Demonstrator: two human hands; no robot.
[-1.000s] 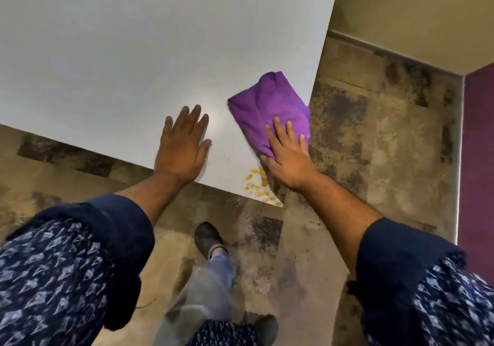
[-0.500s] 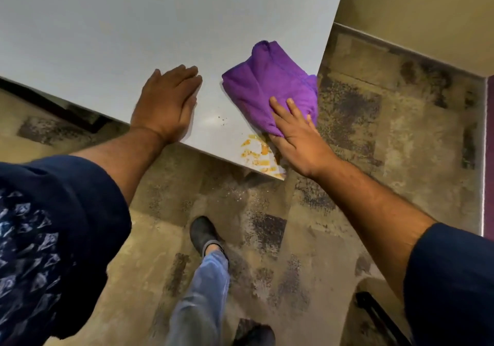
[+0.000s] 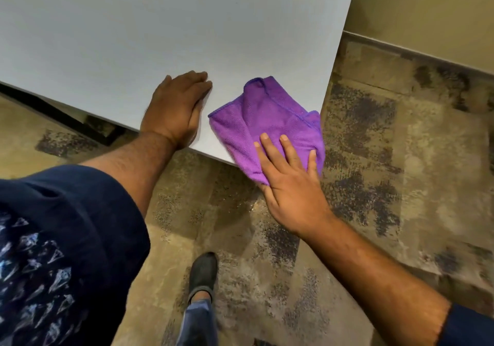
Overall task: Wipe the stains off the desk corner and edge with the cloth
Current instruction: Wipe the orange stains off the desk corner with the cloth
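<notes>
My right hand (image 3: 291,185) presses flat, no grip, on the purple cloth (image 3: 267,121) covering the worktop (image 3: 160,25) corner w/ stains; left hand (image 3: 176,108), flat too, braces me.

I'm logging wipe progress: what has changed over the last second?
The right hand has dragged the purple cloth toward the near corner of the desk, so it now covers the orange stains and overhangs the edge. The left hand stays flat on the desk, and the right palm is still on the cloth.
</notes>
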